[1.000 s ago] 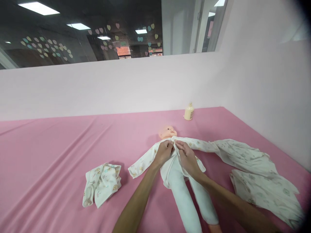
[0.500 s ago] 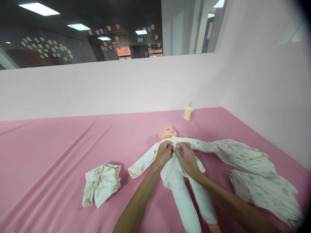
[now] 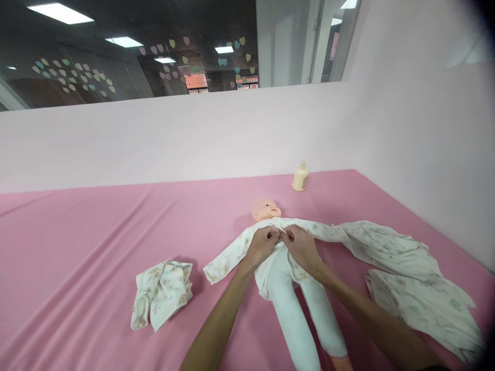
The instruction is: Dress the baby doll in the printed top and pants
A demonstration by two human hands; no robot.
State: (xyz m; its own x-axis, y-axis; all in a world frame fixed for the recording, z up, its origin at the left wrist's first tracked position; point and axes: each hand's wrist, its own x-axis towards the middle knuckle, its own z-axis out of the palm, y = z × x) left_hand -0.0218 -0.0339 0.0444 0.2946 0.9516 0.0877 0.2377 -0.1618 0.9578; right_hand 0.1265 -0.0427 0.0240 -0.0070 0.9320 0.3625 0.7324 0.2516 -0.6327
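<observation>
A baby doll lies on its back, its head toward the wall. It wears a white long-sleeved baby shirt with small printed animals and pale leggings. Over the doll's chest, my left hand is closed in a pinch on the front of the shirt. My right hand pinches the shirt front too, fingertips almost meeting those of the left. A thin white strip of cloth shows between them; whether it is a tie or the shirt's edge, I cannot tell.
A folded printed garment lies to the left on the pink sheet. Crumpled white printed clothes spread out on the right, touching the doll's sleeve. Near the back wall stands a cream pump bottle.
My right hand has shifted slightly right and its fingers have closed at the chest. My left hand has moved a little to the right. The doll stays in place.
</observation>
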